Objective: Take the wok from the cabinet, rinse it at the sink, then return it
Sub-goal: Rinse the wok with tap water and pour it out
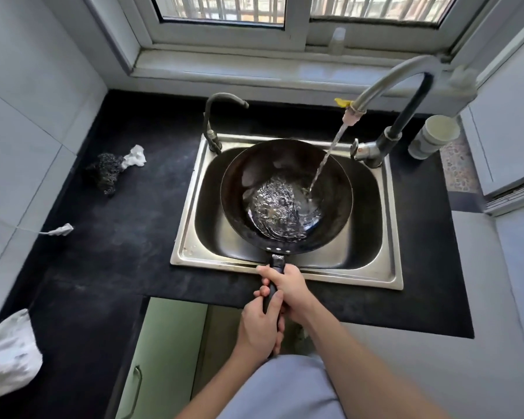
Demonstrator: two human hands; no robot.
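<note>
Both forearms reach forward, the right hand (288, 286) ahead of the left hand (259, 326), each with fingers curled round the wok handle (277, 262).

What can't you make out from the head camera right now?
Head view:
- Drain of the sink: hidden under the wok.
- Bottom of the wok: blurred by churning water.
- End of the handle: covered by the left hand and right hand.
- Inside of the cabinet: dark, partly behind the hands.
- Rest of the white bag: cut off by the left edge.
</note>
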